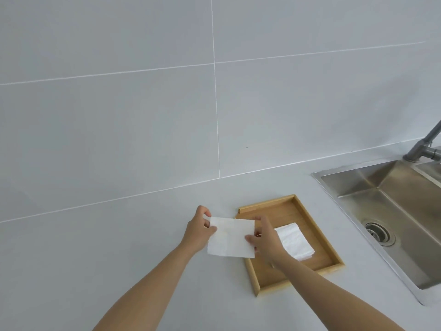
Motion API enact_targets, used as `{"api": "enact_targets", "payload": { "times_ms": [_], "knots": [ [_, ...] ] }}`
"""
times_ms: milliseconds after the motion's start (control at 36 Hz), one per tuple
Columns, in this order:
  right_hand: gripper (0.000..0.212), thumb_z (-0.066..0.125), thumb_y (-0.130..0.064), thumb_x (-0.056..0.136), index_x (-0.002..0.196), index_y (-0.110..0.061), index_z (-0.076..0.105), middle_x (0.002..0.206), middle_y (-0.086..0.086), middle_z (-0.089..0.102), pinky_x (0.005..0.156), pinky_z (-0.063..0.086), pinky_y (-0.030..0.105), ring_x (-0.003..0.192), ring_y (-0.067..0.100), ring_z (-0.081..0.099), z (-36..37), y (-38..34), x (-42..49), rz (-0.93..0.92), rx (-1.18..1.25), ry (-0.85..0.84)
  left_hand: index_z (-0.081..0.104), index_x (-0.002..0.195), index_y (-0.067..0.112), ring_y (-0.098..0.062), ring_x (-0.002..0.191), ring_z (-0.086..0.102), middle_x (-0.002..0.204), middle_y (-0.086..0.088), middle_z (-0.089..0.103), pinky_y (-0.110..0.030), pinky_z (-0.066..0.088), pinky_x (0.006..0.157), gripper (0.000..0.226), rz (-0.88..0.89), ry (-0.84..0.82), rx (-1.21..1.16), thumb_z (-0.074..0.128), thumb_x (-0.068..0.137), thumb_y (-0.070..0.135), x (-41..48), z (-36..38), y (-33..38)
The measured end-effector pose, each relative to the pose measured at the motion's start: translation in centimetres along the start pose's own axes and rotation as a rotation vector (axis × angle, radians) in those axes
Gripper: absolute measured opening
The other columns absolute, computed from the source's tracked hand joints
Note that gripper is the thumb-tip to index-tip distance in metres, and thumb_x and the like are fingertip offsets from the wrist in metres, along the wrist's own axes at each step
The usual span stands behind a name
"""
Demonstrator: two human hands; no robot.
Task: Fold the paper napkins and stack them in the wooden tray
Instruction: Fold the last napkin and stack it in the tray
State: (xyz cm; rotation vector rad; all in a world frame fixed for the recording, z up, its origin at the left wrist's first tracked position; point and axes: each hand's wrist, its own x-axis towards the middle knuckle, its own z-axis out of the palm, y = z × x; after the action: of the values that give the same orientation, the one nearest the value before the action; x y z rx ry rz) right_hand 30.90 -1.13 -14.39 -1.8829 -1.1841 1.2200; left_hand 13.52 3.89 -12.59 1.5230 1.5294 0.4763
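Observation:
A white paper napkin is held up flat between both hands, just above the counter and over the left rim of the wooden tray. My left hand pinches its left edge near the top corner. My right hand grips its right edge with thumb in front and fingers behind. Inside the tray lies a folded white napkin, partly hidden behind my right hand.
A steel sink with a drain sits to the right of the tray, and a grey faucet stands at its back. The pale counter runs left, backed by a tiled wall.

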Motion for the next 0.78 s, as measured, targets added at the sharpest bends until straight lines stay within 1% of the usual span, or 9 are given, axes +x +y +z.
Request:
{"api": "enact_targets", "payload": {
  "times_ms": [56, 139, 250, 306, 361, 417, 583, 667, 778],
  "knots": [
    [0.047, 0.056, -0.003, 0.087, 0.127, -0.018, 0.038, 0.087, 0.012, 0.057, 0.06, 0.05, 0.03, 0.078, 0.023, 0.056, -1.2, 0.2, -0.1, -0.029, -0.009, 0.027, 0.043, 0.079, 0.018, -0.018, 0.064, 0.045, 0.067, 0.001, 0.047, -0.021, 0.032, 0.055, 0.021, 0.027, 0.01, 0.012, 0.05, 0.084, 0.0, -0.4, 0.5, 0.7],
    [0.044, 0.054, -0.001, 0.087, 0.125, -0.019, 0.04, 0.08, 0.007, 0.055, 0.063, 0.045, 0.03, 0.077, 0.023, 0.054, -3.0, 0.7, -0.3, -0.066, -0.024, 0.049, 0.048, 0.06, 0.025, -0.022, 0.075, 0.051, 0.073, -0.003, 0.054, -0.018, 0.039, 0.06, 0.037, 0.052, 0.011, 0.015, 0.052, 0.083, -0.004, -0.8, 1.6, 1.6],
    [0.027, 0.053, 0.0, 0.087, 0.089, -0.027, 0.049, 0.071, -0.003, 0.045, 0.06, 0.041, 0.027, 0.075, 0.02, 0.048, -5.5, 1.6, -0.7, -0.091, -0.072, 0.052, 0.054, 0.063, 0.022, -0.019, 0.076, 0.054, 0.072, 0.004, 0.053, -0.013, 0.039, 0.059, 0.031, 0.052, -0.005, 0.011, 0.055, 0.082, -0.002, -1.7, 3.7, 2.7],
    [0.034, 0.053, 0.0, 0.087, 0.071, -0.029, 0.048, 0.07, -0.006, 0.044, 0.056, 0.037, 0.02, 0.074, 0.018, 0.046, -6.6, 1.9, -0.8, -0.099, -0.104, 0.061, 0.056, 0.069, 0.018, -0.014, 0.071, 0.052, 0.075, 0.002, 0.053, -0.01, 0.038, 0.058, 0.023, 0.053, 0.0, 0.01, 0.057, 0.081, -0.001, -1.9, 4.6, 3.3],
    [0.037, 0.052, 0.001, 0.087, 0.064, -0.028, 0.048, 0.071, -0.009, 0.046, 0.056, 0.034, 0.016, 0.076, 0.017, 0.046, -7.6, 2.2, -0.8, -0.105, -0.136, 0.063, 0.055, 0.071, 0.019, -0.006, 0.065, 0.049, 0.073, 0.005, 0.05, -0.004, 0.038, 0.054, 0.022, 0.056, 0.003, 0.013, 0.059, 0.08, -0.001, -2.0, 5.6, 3.8],
    [0.036, 0.051, 0.001, 0.087, 0.065, -0.027, 0.051, 0.076, -0.007, 0.049, 0.058, 0.035, 0.012, 0.08, 0.016, 0.046, -8.6, 2.6, -0.8, -0.096, -0.157, 0.06, 0.056, 0.075, 0.017, -0.003, 0.063, 0.047, 0.068, 0.008, 0.048, 0.001, 0.04, 0.051, 0.018, 0.05, -0.004, 0.03, 0.061, 0.078, 0.0, -2.0, 6.7, 4.4],
    [0.02, 0.047, 0.004, 0.088, 0.087, -0.012, 0.059, 0.092, 0.002, 0.051, 0.06, 0.034, 0.009, 0.086, 0.016, 0.046, -11.8, 4.1, 0.0, -0.067, -0.216, 0.045, 0.056, 0.082, 0.015, -0.003, 0.064, 0.045, 0.068, 0.01, 0.045, -0.004, 0.034, 0.051, 0.017, 0.058, -0.016, 0.091, 0.064, 0.077, 0.001, -1.7, 10.2, 6.2],
    [0.023, 0.045, 0.005, 0.088, 0.095, -0.01, 0.062, 0.095, 0.002, 0.051, 0.068, 0.037, 0.018, 0.09, 0.015, 0.046, -13.5, 5.1, 0.3, -0.04, -0.253, 0.033, 0.062, 0.092, 0.008, -0.006, 0.063, 0.044, 0.067, 0.009, 0.044, -0.009, 0.034, 0.053, 0.017, 0.053, -0.016, 0.131, 0.063, 0.077, -0.001, -1.3, 12.3, 6.9],
    [0.031, 0.044, 0.003, 0.09, 0.114, -0.007, 0.061, 0.102, 0.003, 0.053, 0.078, 0.037, 0.019, 0.093, 0.013, 0.046, -15.3, 6.9, 0.9, -0.006, -0.343, 0.004, 0.062, 0.102, 0.002, -0.012, 0.073, 0.048, 0.074, 0.005, 0.049, -0.008, 0.034, 0.054, 0.023, 0.047, -0.015, 0.186, 0.062, 0.08, 0.0, -0.9, 15.2, 7.4]
  ]
}}
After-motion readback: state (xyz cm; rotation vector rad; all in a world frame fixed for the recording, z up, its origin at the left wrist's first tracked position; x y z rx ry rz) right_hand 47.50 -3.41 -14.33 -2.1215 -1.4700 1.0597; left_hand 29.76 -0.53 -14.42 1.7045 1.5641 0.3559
